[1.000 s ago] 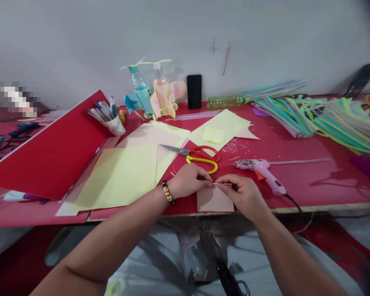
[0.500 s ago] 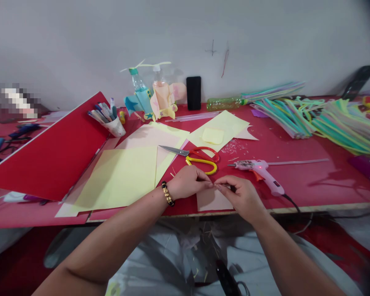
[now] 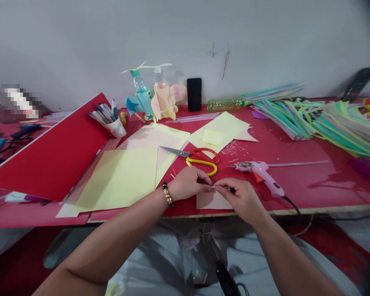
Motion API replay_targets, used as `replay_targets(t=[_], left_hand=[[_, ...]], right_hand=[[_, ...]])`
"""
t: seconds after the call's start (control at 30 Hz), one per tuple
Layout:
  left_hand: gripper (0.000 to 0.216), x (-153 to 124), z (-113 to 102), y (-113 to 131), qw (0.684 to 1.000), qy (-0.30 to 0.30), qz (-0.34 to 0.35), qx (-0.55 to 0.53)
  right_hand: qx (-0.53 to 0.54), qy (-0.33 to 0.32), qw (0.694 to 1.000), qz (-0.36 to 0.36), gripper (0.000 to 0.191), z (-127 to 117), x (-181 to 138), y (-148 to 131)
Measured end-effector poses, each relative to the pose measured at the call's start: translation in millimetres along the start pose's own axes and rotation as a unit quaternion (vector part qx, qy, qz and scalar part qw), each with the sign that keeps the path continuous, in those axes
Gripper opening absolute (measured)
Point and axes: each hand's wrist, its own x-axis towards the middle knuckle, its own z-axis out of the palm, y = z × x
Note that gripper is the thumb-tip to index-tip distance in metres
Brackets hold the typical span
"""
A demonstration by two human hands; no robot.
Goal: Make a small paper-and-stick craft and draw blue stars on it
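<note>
My left hand [image 3: 191,183] and my right hand [image 3: 238,195] meet near the table's front edge, fingertips pinched almost together. Between them is a thin pale strip [image 3: 214,187], mostly covered by the fingers; its material is too small to tell. Below the hands lies a pale pink paper piece [image 3: 214,201]. Just beyond my left hand rest scissors [image 3: 200,158] with red and yellow handles, blades pointing left. To the right of my right hand a pink glue gun [image 3: 259,170] lies on its side, its red light on and a glue stick in its back.
Yellow paper sheets [image 3: 123,176] spread at left beside a propped red board [image 3: 58,156] and a pen cup [image 3: 117,128]. Decorated bottles [image 3: 141,96], a black phone [image 3: 194,94] and a green bottle [image 3: 224,104] stand or lie along the wall. Bundled pastel strips [image 3: 348,127] fill the right.
Both hands keep their pinch in nearly the same place, with slight finger movement. A little more of the pale strip shows between the fingertips.
</note>
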Motion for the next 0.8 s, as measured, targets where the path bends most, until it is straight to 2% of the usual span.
replay_targets(t=[0.17,0.47,0.67,0.8], left_hand=[[0.024,0.2,-0.2,-0.3,0.999,-0.005,0.008,0.031],[0.021,0.2,1.0,0.5,1.0,0.017,0.005,0.003],[0.025,-0.7,0.6,1.2,0.999,-0.012,0.004,0.032],[0.024,-0.7,0.3,2.4,1.0,-0.01,-0.009,0.024]], right_hand=[[0.013,0.004,1.0,-0.003,0.013,1.4,-1.0,2.6],[-0.009,-0.019,1.0,-0.006,0.016,-1.5,0.4,-0.1],[-0.016,-0.007,1.0,-0.017,0.015,-0.9,-1.1,-0.3],[-0.016,-0.008,1.0,-0.019,0.014,-0.5,-1.3,-0.3]])
